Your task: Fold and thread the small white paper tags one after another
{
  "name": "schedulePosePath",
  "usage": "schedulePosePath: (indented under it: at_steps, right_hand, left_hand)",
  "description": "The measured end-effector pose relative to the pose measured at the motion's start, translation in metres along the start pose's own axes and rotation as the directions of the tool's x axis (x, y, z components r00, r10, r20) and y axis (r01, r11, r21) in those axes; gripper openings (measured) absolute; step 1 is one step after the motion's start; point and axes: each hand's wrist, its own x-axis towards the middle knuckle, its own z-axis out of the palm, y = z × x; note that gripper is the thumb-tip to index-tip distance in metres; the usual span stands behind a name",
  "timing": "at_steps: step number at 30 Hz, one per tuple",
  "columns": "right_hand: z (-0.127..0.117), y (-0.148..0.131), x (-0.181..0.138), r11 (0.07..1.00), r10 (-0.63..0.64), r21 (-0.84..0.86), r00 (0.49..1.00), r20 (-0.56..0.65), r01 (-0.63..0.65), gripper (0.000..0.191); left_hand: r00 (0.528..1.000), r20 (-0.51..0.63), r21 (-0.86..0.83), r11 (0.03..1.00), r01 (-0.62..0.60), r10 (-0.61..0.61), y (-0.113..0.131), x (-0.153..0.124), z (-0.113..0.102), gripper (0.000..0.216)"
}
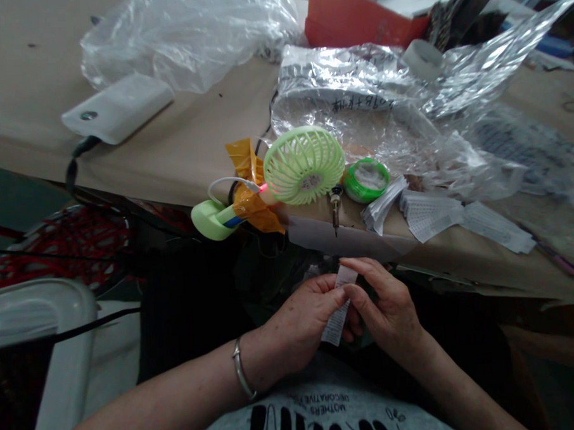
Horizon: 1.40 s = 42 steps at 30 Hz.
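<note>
My left hand (301,319) and my right hand (388,305) meet in my lap below the table edge. Both pinch a narrow white printed label strip (339,308) between thumb and fingers, the strip standing roughly upright. A thin metal bangle (241,369) circles my left wrist. Just above the hands, on the table edge, lie several more white label strips (430,215).
A small green hand fan (304,165), taped with brown tape, sits at the table edge beside a green tape roll (366,180). Crumpled clear plastic bags (387,103), a white power bank (118,108), an orange box (354,15) and a pen (558,260) lie on the brown table.
</note>
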Motion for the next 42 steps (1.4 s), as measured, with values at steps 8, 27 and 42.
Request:
schedulePosePath:
  at_steps: [8, 27, 42]
  right_hand:
    - [0.002, -0.001, -0.003, 0.994, 0.095, 0.053, 0.995, 0.027, -0.096, 0.026]
    - [0.001, 0.019, 0.005, 0.443, 0.127, 0.685, 0.797, 0.59, -0.578, 0.041]
    - [0.016, 0.014, 0.005, 0.348, 0.321, 0.766, 0.836, 0.445, -0.541, 0.034]
  left_hand:
    - [0.999, -0.019, 0.017, 0.999, 0.032, -0.031, -0.003, 0.0, -0.002, 0.02]
    - [0.986, 0.166, 0.06, 0.998, 0.012, -0.022, -0.003, -0.005, -0.009, 0.034]
    - [0.998, 0.018, 0.067, 0.996, -0.053, 0.052, 0.001, -0.005, -0.008, 0.03]
